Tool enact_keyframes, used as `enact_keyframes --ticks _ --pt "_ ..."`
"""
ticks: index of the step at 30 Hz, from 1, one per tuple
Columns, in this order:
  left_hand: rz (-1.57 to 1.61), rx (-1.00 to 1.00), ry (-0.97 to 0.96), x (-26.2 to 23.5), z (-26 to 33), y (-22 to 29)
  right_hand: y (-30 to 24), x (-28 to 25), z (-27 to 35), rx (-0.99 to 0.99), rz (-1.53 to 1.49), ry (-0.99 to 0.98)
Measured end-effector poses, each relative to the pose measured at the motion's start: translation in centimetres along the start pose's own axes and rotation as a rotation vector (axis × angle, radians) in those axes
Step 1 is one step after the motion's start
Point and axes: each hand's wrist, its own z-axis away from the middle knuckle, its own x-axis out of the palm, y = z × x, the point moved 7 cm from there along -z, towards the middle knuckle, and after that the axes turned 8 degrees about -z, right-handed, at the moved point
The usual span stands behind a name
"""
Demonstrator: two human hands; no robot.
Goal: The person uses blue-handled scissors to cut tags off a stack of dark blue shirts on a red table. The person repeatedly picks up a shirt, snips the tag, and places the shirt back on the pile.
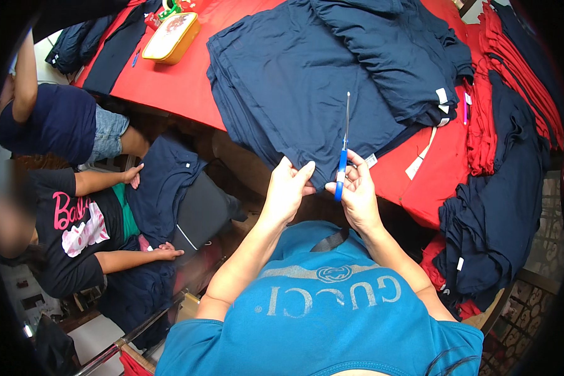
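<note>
A navy blue garment (288, 81) lies spread over the near edge of the red-covered table, its lower corner drawn toward me. My left hand (285, 191) pinches that corner between thumb and fingers. Just right of it, my right hand (361, 197) holds blue-handled scissors (342, 166), their slim blades pointing away from me over the cloth. The blades look closed together. A small white label (371, 160) shows beside the right fingers. Part of the garment's edge is hidden behind my fingers.
More navy garments (398, 59) are heaped behind, on the red cloth (169, 94). Red and navy piles (495, 207) hang at the right. A yellow-sided container (172, 39) stands at the far left. Two people are on the left, one handling navy cloth (160, 182).
</note>
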Motion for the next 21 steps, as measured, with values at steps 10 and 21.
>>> enact_keyframes --ticks 10,21 --pt "0.089 -0.107 -0.073 -0.8 0.4 -3.2 -3.6 2.7 0.8 -0.129 0.381 -0.007" --pt "0.365 -0.071 -0.047 -2.1 -3.7 -1.0 -0.9 3.5 -0.9 0.032 0.434 -0.069"
